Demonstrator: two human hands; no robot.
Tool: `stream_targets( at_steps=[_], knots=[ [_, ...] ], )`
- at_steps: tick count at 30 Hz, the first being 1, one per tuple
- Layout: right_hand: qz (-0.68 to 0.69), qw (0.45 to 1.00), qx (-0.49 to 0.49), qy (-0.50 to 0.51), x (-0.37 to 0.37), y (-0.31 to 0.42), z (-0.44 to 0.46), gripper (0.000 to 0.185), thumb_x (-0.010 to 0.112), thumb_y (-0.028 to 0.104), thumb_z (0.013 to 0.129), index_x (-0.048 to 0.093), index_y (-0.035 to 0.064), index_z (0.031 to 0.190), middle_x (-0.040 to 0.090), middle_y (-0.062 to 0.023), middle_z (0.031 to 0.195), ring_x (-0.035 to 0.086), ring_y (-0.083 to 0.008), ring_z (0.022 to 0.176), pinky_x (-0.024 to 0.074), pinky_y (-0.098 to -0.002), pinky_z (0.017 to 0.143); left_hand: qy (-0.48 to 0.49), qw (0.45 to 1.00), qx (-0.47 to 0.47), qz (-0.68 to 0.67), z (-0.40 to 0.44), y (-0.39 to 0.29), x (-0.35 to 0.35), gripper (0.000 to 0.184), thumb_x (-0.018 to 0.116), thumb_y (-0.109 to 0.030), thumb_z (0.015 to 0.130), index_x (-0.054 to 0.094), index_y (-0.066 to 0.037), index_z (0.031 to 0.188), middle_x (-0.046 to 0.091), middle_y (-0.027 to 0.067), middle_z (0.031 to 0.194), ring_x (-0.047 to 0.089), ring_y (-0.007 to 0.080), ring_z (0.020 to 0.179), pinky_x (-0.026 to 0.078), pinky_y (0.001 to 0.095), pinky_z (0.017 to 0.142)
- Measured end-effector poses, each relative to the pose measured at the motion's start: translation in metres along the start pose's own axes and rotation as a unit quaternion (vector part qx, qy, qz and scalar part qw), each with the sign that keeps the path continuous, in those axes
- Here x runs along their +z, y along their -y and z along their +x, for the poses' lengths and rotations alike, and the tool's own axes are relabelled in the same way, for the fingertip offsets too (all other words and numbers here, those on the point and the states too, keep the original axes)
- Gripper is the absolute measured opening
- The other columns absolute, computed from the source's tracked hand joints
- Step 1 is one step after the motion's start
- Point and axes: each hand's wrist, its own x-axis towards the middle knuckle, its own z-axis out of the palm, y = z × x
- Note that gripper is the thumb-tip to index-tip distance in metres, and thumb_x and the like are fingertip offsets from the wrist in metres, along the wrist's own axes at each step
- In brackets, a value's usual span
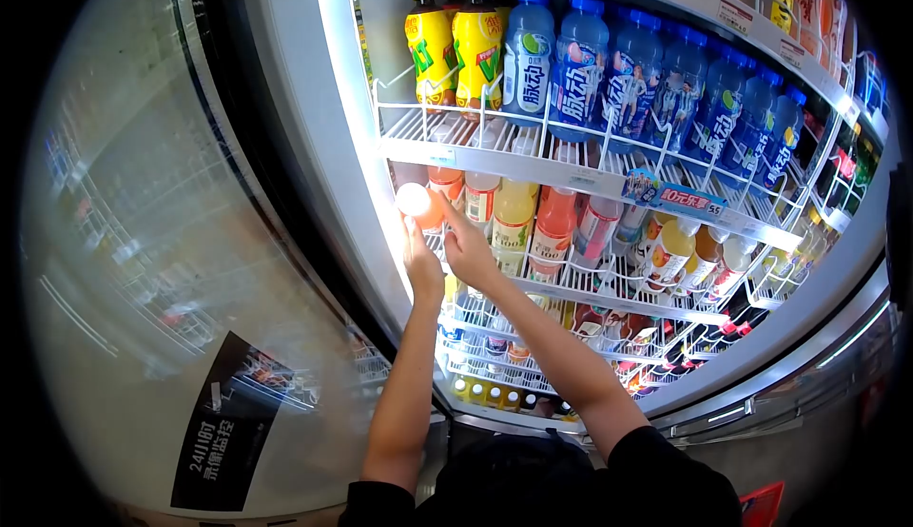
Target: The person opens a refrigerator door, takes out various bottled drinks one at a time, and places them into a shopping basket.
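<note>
At the left end of the second shelf, a bottle of orange-pink drink (433,215) tilts with its glaring white cap toward me. My left hand (420,259) is closed on it from below, fingertips near the cap. From the right side, my right hand (466,244) grips the same bottle with thumb and fingers. Behind it stands another orange bottle (445,183), partly covered. Just right of my hands are a yellow drink bottle (514,213) and a red drink bottle (554,227), both upright in the rack.
An open glass door (171,270) with a black sign (223,422) is on my left. Above, blue bottles (580,66) and yellow tea bottles (477,47) stand behind a white wire guard (609,151). Lower racks hold more drinks. A red basket-like object (761,506) is at bottom right.
</note>
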Motion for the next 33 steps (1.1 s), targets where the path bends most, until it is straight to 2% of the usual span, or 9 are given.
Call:
stream_targets(
  at_steps=[6, 17, 20, 22, 24, 26, 28, 30, 33],
  knots=[
    [-0.008, 0.999, 0.001, 0.035, -0.012, 0.002, -0.001, 0.058, 0.044, -0.001, 0.09, 0.034, 0.0002, 0.147, 0.049, -0.0251, 0.139, 0.054, -0.0382, 0.122, 0.0417, -0.0363, 0.101, 0.012, 0.999, -0.044, -0.03, -0.007, -0.025, -0.001, 0.05, 0.032, -0.022, 0.105, 0.03, 0.004, 0.147, 0.04, 0.0154, 0.147, 0.038, 0.0214, 0.135, 0.03, 0.0323, 0.111],
    [-0.028, 0.996, -0.089, 0.01, -0.021, 0.021, -0.019, 0.057, 0.045, -0.001, 0.093, 0.031, 0.0006, 0.148, 0.042, -0.0218, 0.147, 0.047, -0.0368, 0.131, 0.0424, -0.0377, 0.101, 0.025, 0.988, 0.091, 0.122, -0.021, -0.036, 0.001, 0.051, 0.032, -0.033, 0.106, 0.035, -0.002, 0.146, 0.04, 0.0151, 0.146, 0.038, 0.026, 0.136, 0.028, 0.0367, 0.112],
    [-0.022, 0.997, -0.068, 0.013, -0.031, 0.031, -0.033, 0.062, 0.048, -0.001, 0.092, 0.029, 0.0036, 0.151, 0.041, -0.0199, 0.148, 0.051, -0.035, 0.128, 0.0495, -0.0348, 0.091, -0.012, 0.979, 0.129, 0.155, -0.039, -0.043, 0.009, 0.053, 0.035, -0.037, 0.105, 0.036, -0.003, 0.146, 0.04, 0.0139, 0.144, 0.039, 0.0271, 0.134, 0.029, 0.0378, 0.112],
    [0.015, 0.999, -0.035, 0.029, -0.041, 0.043, -0.043, 0.061, 0.052, 0.0, 0.09, 0.032, -0.0002, 0.147, 0.043, -0.0212, 0.146, 0.046, -0.0385, 0.13, 0.0392, -0.0415, 0.107, 0.001, 0.978, 0.154, 0.14, -0.052, -0.048, 0.012, 0.053, 0.04, -0.037, 0.104, 0.038, -0.003, 0.144, 0.04, 0.012, 0.141, 0.04, 0.0257, 0.133, 0.031, 0.0381, 0.11],
    [-0.007, 0.998, -0.056, 0.023, -0.051, 0.044, -0.052, 0.062, 0.057, 0.001, 0.089, 0.034, 0.0011, 0.147, 0.045, -0.02, 0.145, 0.049, -0.038, 0.128, 0.0407, -0.0413, 0.105, 0.01, 0.984, 0.123, 0.129, -0.065, -0.049, 0.01, 0.051, 0.04, -0.034, 0.104, 0.039, -0.002, 0.144, 0.041, 0.0111, 0.138, 0.04, 0.0235, 0.132, 0.03, 0.0371, 0.111],
    [-0.072, 0.994, -0.078, 0.021, -0.058, 0.035, -0.059, 0.063, 0.061, 0.004, 0.091, 0.036, 0.0057, 0.148, 0.051, -0.0174, 0.139, 0.06, -0.0292, 0.11, 0.055, -0.0292, 0.073, 0.017, 0.988, 0.099, 0.12, -0.077, -0.052, 0.011, 0.049, 0.041, -0.031, 0.104, 0.04, -0.001, 0.143, 0.043, 0.0102, 0.136, 0.04, 0.0213, 0.131, 0.029, 0.0362, 0.111],
    [-0.047, 0.996, -0.077, 0.02, -0.067, 0.042, -0.066, 0.062, 0.064, 0.005, 0.09, 0.039, 0.0064, 0.147, 0.054, -0.0168, 0.135, 0.059, -0.0284, 0.11, 0.0557, -0.0305, 0.077, -0.009, 0.991, 0.066, 0.119, -0.09, -0.051, 0.011, 0.046, 0.047, -0.026, 0.103, 0.046, 0.0, 0.14, 0.046, 0.0082, 0.127, 0.044, 0.0183, 0.125, 0.031, 0.0339, 0.108],
    [0.029, 0.997, 0.001, 0.076, -0.079, 0.051, -0.075, 0.061, 0.063, 0.01, 0.09, 0.04, 0.0039, 0.145, 0.055, -0.0178, 0.134, 0.055, -0.0359, 0.117, 0.0446, -0.0418, 0.1, -0.008, 0.99, 0.067, 0.121, -0.099, -0.057, 0.009, 0.044, 0.052, -0.021, 0.1, 0.049, 0.001, 0.138, 0.046, 0.0083, 0.121, 0.047, 0.0185, 0.12, 0.037, 0.0325, 0.104],
    [-0.003, 0.997, -0.029, 0.076, -0.097, 0.057, -0.09, 0.061, 0.064, 0.013, 0.09, 0.04, 0.0068, 0.146, 0.056, -0.0184, 0.133, 0.056, -0.0348, 0.115, 0.0451, -0.0407, 0.097, 0.006, 0.994, 0.014, 0.109, -0.118, -0.065, 0.016, 0.048, 0.053, -0.023, 0.101, 0.046, 0.005, 0.139, 0.049, 0.0053, 0.122, 0.048, 0.0161, 0.121, 0.034, 0.0314, 0.106]
  ],
)
